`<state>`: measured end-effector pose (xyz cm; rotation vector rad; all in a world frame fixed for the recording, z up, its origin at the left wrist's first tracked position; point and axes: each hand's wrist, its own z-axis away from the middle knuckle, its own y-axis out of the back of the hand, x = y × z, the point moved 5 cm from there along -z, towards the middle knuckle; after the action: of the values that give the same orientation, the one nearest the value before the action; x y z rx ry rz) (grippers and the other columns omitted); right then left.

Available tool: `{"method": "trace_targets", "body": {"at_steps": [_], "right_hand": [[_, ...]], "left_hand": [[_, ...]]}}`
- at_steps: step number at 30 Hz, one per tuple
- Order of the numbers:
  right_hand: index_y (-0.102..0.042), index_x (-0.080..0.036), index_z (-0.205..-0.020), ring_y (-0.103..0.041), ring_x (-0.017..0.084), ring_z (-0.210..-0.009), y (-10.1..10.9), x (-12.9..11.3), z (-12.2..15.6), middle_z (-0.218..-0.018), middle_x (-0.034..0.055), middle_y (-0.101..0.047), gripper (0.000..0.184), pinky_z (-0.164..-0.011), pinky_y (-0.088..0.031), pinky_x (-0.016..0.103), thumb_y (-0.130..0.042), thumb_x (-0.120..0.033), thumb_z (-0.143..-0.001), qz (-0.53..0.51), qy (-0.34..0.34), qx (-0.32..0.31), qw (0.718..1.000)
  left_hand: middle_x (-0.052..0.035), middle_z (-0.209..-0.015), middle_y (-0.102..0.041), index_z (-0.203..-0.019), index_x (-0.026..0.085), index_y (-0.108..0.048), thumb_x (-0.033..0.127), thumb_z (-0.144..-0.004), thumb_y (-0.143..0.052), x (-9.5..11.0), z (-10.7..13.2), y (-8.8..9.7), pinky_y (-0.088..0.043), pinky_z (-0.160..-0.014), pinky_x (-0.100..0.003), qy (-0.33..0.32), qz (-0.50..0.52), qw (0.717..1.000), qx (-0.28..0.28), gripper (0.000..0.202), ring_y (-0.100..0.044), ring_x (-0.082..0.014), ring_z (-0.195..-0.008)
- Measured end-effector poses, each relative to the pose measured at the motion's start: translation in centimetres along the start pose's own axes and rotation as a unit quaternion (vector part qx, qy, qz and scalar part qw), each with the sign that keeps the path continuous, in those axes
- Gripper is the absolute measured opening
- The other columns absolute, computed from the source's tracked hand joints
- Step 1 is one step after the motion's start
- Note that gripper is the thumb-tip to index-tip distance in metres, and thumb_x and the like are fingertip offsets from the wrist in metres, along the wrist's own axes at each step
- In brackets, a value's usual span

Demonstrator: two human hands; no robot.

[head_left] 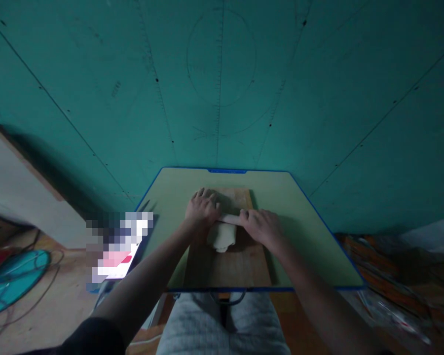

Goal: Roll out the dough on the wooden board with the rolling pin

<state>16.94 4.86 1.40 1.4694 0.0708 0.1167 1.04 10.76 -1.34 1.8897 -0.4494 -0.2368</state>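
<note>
A pale rolling pin [230, 219] lies crosswise over a piece of light dough [222, 236], which rests on a wooden board [229, 271]. My left hand [203, 208] covers the pin's left end, its fingers bent forward over it. Around the right end, my right hand [261, 224] is closed with the knuckles up. Only the middle of the pin shows between my hands. The dough's near edge looks uneven and sticks out toward me below the pin.
The board lies on a light table [303, 256] with a blue edge, against a green wall [222, 88]. A blurred-out lit screen [122, 251] stands at the table's left edge. Cables and a teal round object [22, 276] lie on the floor at left.
</note>
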Motion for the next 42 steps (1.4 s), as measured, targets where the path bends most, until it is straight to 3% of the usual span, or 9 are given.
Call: {"method": "trace_targets", "body": {"at_steps": [4, 7, 13, 18, 24, 32, 36, 42], "right_hand": [[-0.066, -0.016, -0.106, -0.066, 0.023, -0.094, 0.3, -1.1, 1.4, -0.101, 0.0134, -0.071, 0.038, -0.078, -0.044, 0.032, -0.033, -0.035, -0.101, -0.007, -0.012, 0.058, 0.998], [-0.061, -0.019, -0.102, -0.063, 0.024, -0.09, -0.1, -2.1, 3.5, -0.099, 0.0115, -0.067, 0.035, -0.072, -0.043, 0.032, -0.033, -0.038, -0.101, -0.003, -0.018, 0.127, 0.992], [-0.059, -0.019, -0.098, -0.055, 0.026, -0.092, -1.2, -3.1, 6.4, -0.097, 0.0103, -0.062, 0.025, -0.079, -0.04, 0.037, -0.042, -0.037, -0.097, 0.004, 0.041, 0.177, 0.983], [-0.06, -0.02, -0.104, -0.055, 0.026, -0.099, -0.5, -1.8, 3.7, -0.103, 0.0104, -0.064, 0.032, -0.08, -0.04, 0.036, -0.035, -0.04, -0.1, -0.01, 0.026, 0.179, 0.984], [-0.063, -0.016, -0.117, -0.045, 0.029, -0.128, -1.0, -0.3, -0.4, -0.126, 0.0143, -0.062, 0.042, -0.107, -0.028, 0.044, -0.033, -0.041, -0.1, -0.013, 0.02, 0.181, 0.983], [-0.061, -0.019, -0.126, -0.043, 0.028, -0.133, -2.1, 0.6, -2.9, -0.137, 0.0136, -0.057, 0.041, -0.111, -0.023, 0.047, -0.036, -0.037, -0.098, -0.023, -0.01, 0.122, 0.992], [-0.058, -0.016, -0.131, -0.042, 0.029, -0.136, -2.2, 0.4, -2.8, -0.143, 0.0162, -0.052, 0.044, -0.113, -0.022, 0.048, -0.038, -0.036, -0.097, -0.022, -0.018, 0.121, 0.992], [-0.053, -0.006, -0.137, -0.038, 0.031, -0.139, -1.3, -1.2, 0.7, -0.145, 0.0201, -0.05, 0.053, -0.116, -0.019, 0.047, -0.034, -0.037, -0.098, -0.021, 0.006, 0.197, 0.98]], "left_hand": [[-0.0111, -0.122, -0.066, -0.117, 0.017, -0.065, 0.025, -0.091, -0.042, 0.1, 1.7, 0.8, -0.044, -0.104, -0.046, -0.006, 0.019, 1.0, 0.015, 0.035, -0.055, -0.0272, -0.121], [-0.014, -0.132, -0.061, -0.126, 0.013, -0.06, 0.025, -0.093, -0.038, 0.0, 4.1, 1.4, -0.041, -0.108, -0.049, -0.004, 0.032, 0.999, 0.021, 0.041, -0.048, -0.0297, -0.131], [-0.0158, -0.139, -0.055, -0.134, 0.009, -0.052, 0.028, -0.097, -0.032, -0.1, 7.6, 1.8, -0.039, -0.111, -0.05, -0.006, 0.04, 0.999, 0.028, 0.047, -0.039, -0.0316, -0.139], [-0.0121, -0.133, -0.061, -0.128, 0.015, -0.059, 0.029, -0.097, -0.032, 0.2, 5.2, 2.0, -0.039, -0.109, -0.05, 0.009, 0.018, 1.0, -0.006, 0.043, -0.048, -0.0316, -0.132], [-0.013, -0.136, -0.059, -0.132, 0.014, -0.059, 0.03, -0.094, -0.039, 0.2, 1.6, 1.5, -0.037, -0.111, -0.049, 0.022, -0.036, 0.999, -0.031, 0.045, -0.045, -0.0334, -0.134], [-0.0162, -0.138, -0.056, -0.136, 0.009, -0.054, 0.03, -0.092, -0.044, -0.2, -0.3, 0.1, -0.035, -0.112, -0.046, 0.012, -0.054, 0.997, -0.048, 0.05, -0.044, -0.0335, -0.135], [-0.0166, -0.139, -0.055, -0.133, 0.01, -0.056, 0.029, -0.092, -0.041, -0.3, 0.0, 0.0, -0.037, -0.111, -0.047, 0.002, -0.05, 0.998, -0.031, 0.047, -0.044, -0.0327, -0.135], [-0.0175, -0.142, -0.052, -0.135, 0.007, -0.054, 0.029, -0.096, -0.035, -0.1, 2.7, 1.0, -0.036, -0.113, -0.048, 0.0, -0.028, 1.0, -0.004, 0.049, -0.038, -0.0332, -0.139]]}}
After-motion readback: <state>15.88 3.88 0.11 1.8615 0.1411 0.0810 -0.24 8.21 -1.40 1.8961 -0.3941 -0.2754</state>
